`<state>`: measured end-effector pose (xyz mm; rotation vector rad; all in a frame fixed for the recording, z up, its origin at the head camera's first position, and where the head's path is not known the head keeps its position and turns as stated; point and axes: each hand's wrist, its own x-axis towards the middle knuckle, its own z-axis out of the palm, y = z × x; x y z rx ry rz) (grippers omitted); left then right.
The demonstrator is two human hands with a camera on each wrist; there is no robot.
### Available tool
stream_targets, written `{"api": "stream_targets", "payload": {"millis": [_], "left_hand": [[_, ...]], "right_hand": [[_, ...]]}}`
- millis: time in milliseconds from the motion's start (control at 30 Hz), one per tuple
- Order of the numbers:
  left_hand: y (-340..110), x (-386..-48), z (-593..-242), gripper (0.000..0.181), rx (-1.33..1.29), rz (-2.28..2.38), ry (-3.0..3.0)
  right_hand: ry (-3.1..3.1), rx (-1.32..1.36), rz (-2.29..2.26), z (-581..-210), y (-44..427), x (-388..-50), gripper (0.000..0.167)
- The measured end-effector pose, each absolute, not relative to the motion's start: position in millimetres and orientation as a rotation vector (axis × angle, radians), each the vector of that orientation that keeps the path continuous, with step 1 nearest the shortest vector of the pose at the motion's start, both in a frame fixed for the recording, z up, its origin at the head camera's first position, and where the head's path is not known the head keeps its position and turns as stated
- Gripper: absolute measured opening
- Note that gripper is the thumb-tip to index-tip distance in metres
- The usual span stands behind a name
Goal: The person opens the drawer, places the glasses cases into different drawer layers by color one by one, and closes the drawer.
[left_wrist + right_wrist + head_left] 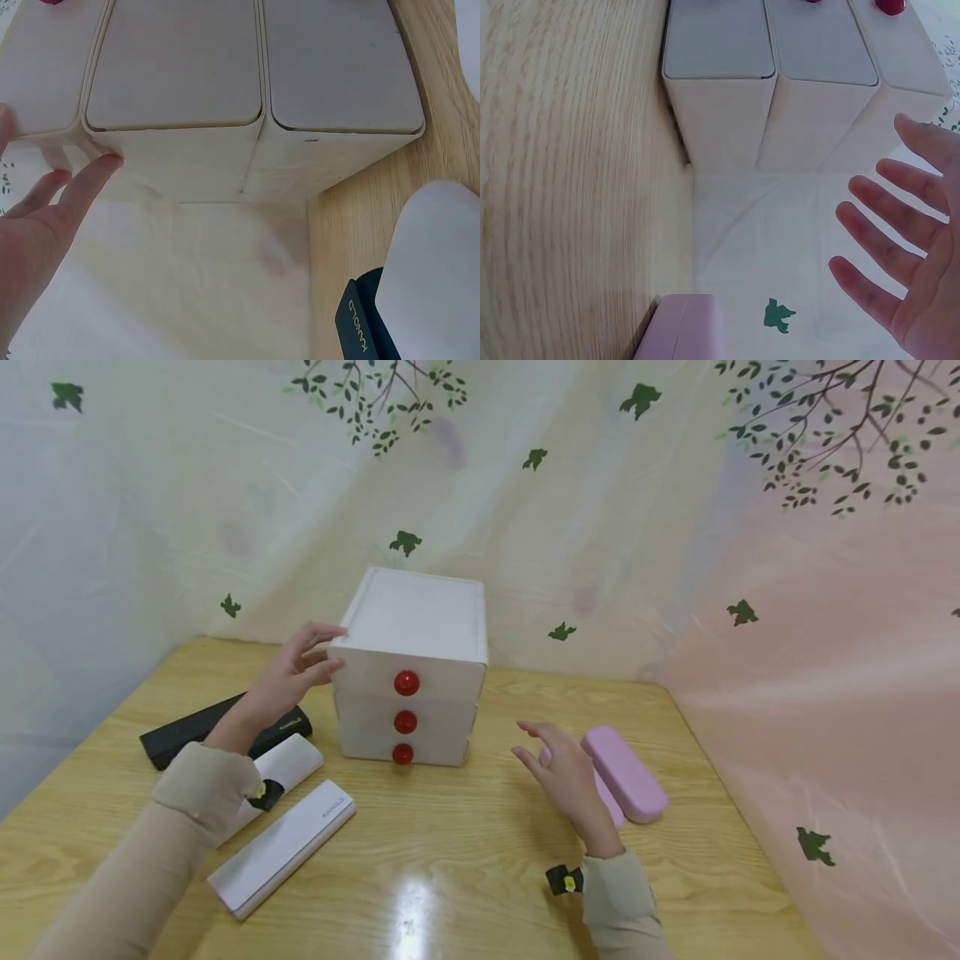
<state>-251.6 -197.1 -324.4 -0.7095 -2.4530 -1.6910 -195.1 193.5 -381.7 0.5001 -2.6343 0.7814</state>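
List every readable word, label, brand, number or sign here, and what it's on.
"KANOLD": on the black case, clear in the left wrist view.
"KANOLD": on the flat white case, small and slightly blurred in the head view, so likely rather than certain.
No lettering visible on the white drawer box or pink cases.

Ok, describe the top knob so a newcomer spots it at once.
On the wooden table, find the white drawer box, with the left hand at its upper left edge. Three red knobs run in a column down its front. The top knob is the one closest to the box's top face, with the other two below it.
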Motion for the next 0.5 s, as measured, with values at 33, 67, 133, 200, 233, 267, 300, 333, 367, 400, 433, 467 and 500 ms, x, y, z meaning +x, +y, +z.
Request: {"api": "stream_targets", "payload": {"millis": [33,67,133,200,233,267,300,333,367,400,433,467,500], "left_hand": [[-196,-251,-324,0.042,-0.711,-1.687,-2.458],[-194,-250,-324,0.042,-0.711,-1.683,-2.462],[-192,-248,-324,0.042,-0.713,-1.674,-2.472],[-189,-246,-323,0.042,-0.712,-1.674,-2.480],[-188,-245,-322,0.042,-0.715,-1.674,-2.480],[-187,-244,-322,0.042,-0.717,-1.676,-2.479],[-185,-243,-322,0.042,-0.723,-1.682,-2.476],[-184,-242,-322,0.042,-0.728,-1.690,-2.468],[-182,-242,-323,0.041,-0.740,-1.691,-2.460],[-180,-241,-323,0.041,-0.753,-1.693,-2.452],[-179,-240,-324,0.041,-0.758,-1.694,-2.447],[-177,-239,-324,0.041,-0.763,-1.697,-2.442],[-175,-238,-324,0.041,-0.768,-1.695,-2.438]], "right_hand": [[-2.617,0.502,0.775,-381,193,-194,0.040],[-2.602,0.503,0.776,-381,194,-194,0.040],[-2.580,0.498,0.789,-380,194,-193,0.041],[-2.555,0.502,0.791,-379,194,-192,0.041],[-2.541,0.505,0.791,-378,194,-192,0.042],[-2.531,0.504,0.800,-377,194,-191,0.042],[-2.521,0.504,0.806,-376,194,-191,0.043],[-2.512,0.507,0.815,-375,194,-191,0.044],[-2.505,0.509,0.831,-374,194,-190,0.046],[-2.502,0.508,0.848,-373,194,-190,0.048],[-2.500,0.508,0.868,-372,194,-190,0.049],[-2.501,0.506,0.894,-371,194,-189,0.051],[-2.506,0.503,0.917,-370,195,-189,0.052]]}}
